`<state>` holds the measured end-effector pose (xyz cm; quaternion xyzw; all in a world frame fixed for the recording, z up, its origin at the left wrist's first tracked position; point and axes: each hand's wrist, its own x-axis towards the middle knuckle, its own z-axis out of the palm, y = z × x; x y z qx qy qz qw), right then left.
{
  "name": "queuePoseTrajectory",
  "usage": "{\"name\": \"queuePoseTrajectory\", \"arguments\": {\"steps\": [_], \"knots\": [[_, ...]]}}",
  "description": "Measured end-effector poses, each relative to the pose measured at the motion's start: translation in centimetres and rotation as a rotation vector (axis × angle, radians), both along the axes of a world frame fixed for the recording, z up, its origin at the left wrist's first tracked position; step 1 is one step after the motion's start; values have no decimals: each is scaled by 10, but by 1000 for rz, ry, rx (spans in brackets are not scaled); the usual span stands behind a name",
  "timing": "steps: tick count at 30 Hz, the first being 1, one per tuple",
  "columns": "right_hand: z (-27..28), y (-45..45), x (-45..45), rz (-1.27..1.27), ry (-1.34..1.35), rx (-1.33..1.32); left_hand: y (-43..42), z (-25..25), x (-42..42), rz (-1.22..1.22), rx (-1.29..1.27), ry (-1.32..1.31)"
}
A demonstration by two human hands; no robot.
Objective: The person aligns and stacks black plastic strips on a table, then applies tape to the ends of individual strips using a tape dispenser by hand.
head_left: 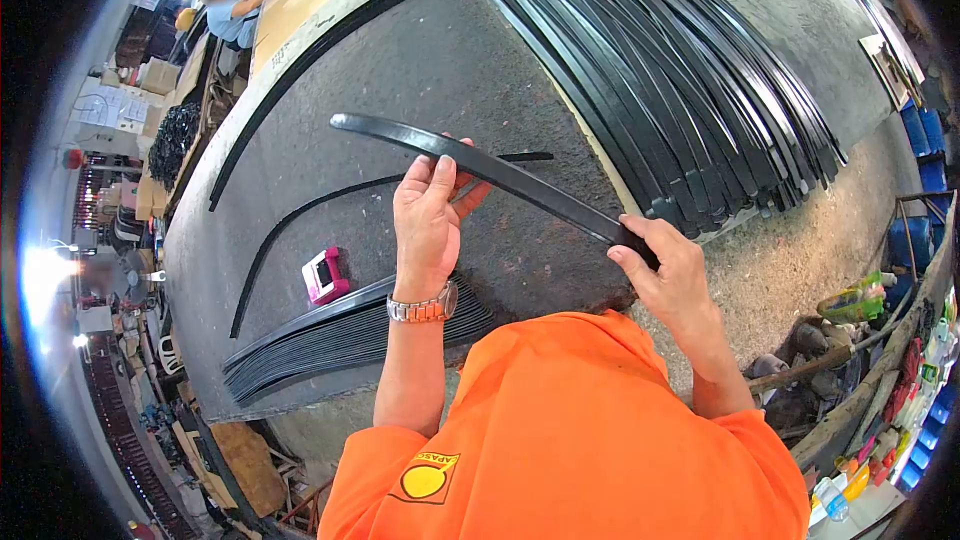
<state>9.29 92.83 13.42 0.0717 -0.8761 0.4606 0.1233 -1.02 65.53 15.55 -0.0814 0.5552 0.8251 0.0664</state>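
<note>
A glossy black strip is held up above the dark work surface, slanting from upper left down to the right. My left hand, with a metal watch on the wrist, pinches it left of its middle between thumb and fingers. My right hand grips its lower right end. Under the held strip, a thin curved black strip lies on the surface. Below and left of my left hand are a pink and white device and a fanned stack of thin black strips.
A large bundle of long black strips lies at the upper right. Another long strip follows the far left edge of the dark surface. A person in blue sits at the upper left. Cluttered items and branches stand at the lower right.
</note>
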Motion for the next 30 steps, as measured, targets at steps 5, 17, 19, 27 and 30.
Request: {"name": "queuePoseTrajectory", "arguments": {"steps": [5,17,19,27,30], "knots": [[3,1,2,-11,-29,19,-2,-4,0,1,-24,22],[0,2,3,-19,-18,19,-2,-11,-1,11,-49,27],[0,2,3,-23,-21,18,-1,-9,-2,15,-60,30],[-1,3,3,-24,-31,42,2,-8,-2,39,-71,25],[0,2,3,-28,-50,25,-1,-12,-3,33,-49,31]]}}
